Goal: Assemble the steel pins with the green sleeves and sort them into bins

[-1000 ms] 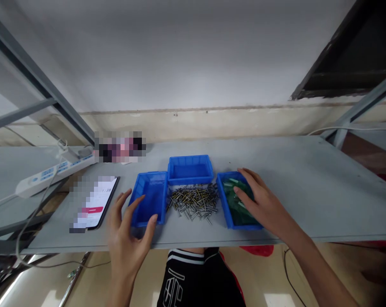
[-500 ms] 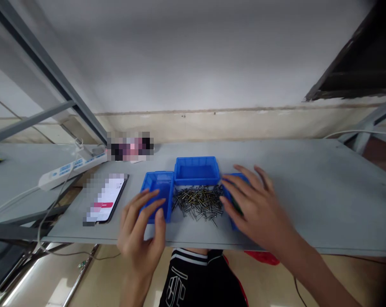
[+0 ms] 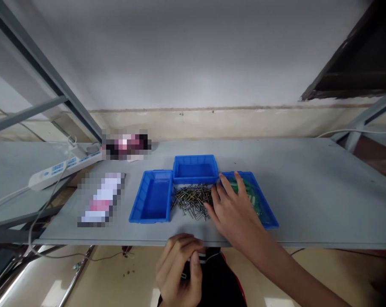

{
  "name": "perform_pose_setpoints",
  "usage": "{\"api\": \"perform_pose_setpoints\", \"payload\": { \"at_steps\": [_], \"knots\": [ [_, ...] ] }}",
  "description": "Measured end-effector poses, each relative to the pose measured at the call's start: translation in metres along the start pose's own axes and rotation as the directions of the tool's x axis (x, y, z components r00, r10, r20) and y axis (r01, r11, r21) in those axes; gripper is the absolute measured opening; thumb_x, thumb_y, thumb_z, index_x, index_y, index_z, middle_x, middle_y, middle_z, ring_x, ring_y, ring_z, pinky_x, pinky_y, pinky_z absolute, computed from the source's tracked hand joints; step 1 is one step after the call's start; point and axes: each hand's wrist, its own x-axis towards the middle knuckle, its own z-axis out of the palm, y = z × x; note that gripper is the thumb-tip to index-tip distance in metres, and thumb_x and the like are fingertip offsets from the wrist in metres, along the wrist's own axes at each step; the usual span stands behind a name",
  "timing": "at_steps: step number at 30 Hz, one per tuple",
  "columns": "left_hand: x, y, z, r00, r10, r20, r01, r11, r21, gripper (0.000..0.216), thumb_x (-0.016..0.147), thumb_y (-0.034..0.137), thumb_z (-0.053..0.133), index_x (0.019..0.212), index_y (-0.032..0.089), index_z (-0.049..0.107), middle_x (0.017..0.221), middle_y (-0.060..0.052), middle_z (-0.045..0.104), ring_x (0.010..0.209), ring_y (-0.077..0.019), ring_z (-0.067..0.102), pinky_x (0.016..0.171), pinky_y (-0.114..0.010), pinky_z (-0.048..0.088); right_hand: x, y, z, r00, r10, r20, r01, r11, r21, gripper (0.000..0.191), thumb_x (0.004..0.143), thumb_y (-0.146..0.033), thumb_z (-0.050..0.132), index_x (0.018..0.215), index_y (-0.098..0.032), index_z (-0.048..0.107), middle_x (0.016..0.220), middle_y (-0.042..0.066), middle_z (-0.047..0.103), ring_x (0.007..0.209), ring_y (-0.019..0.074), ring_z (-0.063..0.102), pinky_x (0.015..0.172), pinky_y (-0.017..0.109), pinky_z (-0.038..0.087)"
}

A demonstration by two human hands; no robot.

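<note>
A pile of loose metal screws (image 3: 193, 201) lies on the grey table (image 3: 308, 192) between three blue bins. My right hand (image 3: 233, 211) rests flat, fingers spread, on the right edge of the pile, in front of the right bin (image 3: 269, 215), which holds green plastic pieces (image 3: 253, 198). The left bin (image 3: 151, 200) and the rear bin (image 3: 195, 168) look empty. My left hand (image 3: 180, 266) is below the table's front edge, fingers curled together; what it holds, if anything, is hidden.
A phone (image 3: 100, 199) lies left of the bins, and a white power strip (image 3: 65, 166) with cables lies further left. Grey shelf-frame bars slant at both sides. A wall runs close behind the table. My lap is under the front edge.
My left hand left the left bin and dropped below the table edge, fingers curling in. My right hand slid left from the green-piece bin onto the screw pile.
</note>
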Motion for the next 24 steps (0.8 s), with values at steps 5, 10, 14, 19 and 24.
{"api": "perform_pose_setpoints", "payload": {
  "at_steps": [5,10,14,19,24],
  "knots": [
    [0.008,-0.004,-0.001,0.999,0.015,-0.028,-0.016,1.000,-0.020,0.033,0.099,-0.002,0.056,0.114,0.021,0.074,0.098,-0.006,0.081,0.094,-0.0229,0.078,0.083,-0.037,0.063,-0.007,-0.007,-0.002,0.999,-0.034,0.030,0.038,0.989,-0.146,0.041,0.109,-0.037,0.056,0.129,-0.015,0.084,0.133,0.022,0.080,0.159,0.0495,0.044,0.132,0.080,0.026],
    [0.009,-0.005,0.001,0.999,0.025,-0.046,-0.027,0.998,-0.048,0.032,0.097,-0.004,0.057,0.112,0.018,0.075,0.097,-0.006,0.080,0.093,-0.0205,0.077,0.084,-0.034,0.060,-0.006,-0.010,-0.008,0.999,-0.039,-0.008,0.037,0.977,-0.212,0.038,0.112,-0.032,0.057,0.125,-0.009,0.084,0.134,0.023,0.080,0.161,0.0452,0.042,0.134,0.076,0.024],
    [0.009,-0.003,0.002,1.000,0.014,-0.011,-0.015,0.998,-0.058,0.034,0.098,-0.004,0.056,0.113,0.019,0.075,0.099,-0.006,0.080,0.095,-0.0207,0.076,0.086,-0.034,0.059,0.000,-0.007,-0.006,0.999,-0.046,0.013,0.047,0.983,-0.177,0.043,0.113,-0.036,0.054,0.117,-0.009,0.086,0.128,0.024,0.082,0.161,0.0450,0.044,0.132,0.076,0.027],
    [0.008,-0.004,0.004,1.000,0.004,-0.004,-0.005,0.998,-0.059,0.035,0.098,-0.004,0.056,0.116,0.019,0.074,0.101,-0.006,0.080,0.097,-0.0211,0.076,0.086,-0.035,0.060,-0.004,-0.009,-0.003,0.999,-0.045,-0.020,0.041,0.989,-0.142,0.038,0.112,-0.034,0.058,0.117,-0.010,0.086,0.127,0.023,0.082,0.160,0.0449,0.045,0.133,0.076,0.025],
    [0.009,-0.005,0.002,1.000,-0.004,-0.021,0.004,1.000,-0.016,0.035,0.099,-0.004,0.055,0.114,0.020,0.074,0.103,-0.007,0.080,0.099,-0.0221,0.077,0.087,-0.036,0.060,-0.011,-0.006,-0.008,0.997,-0.055,-0.047,0.052,0.997,-0.052,0.039,0.115,-0.030,0.051,0.122,-0.009,0.083,0.129,0.020,0.082,0.159,0.0433,0.048,0.134,0.077,0.024]
  ]
}}
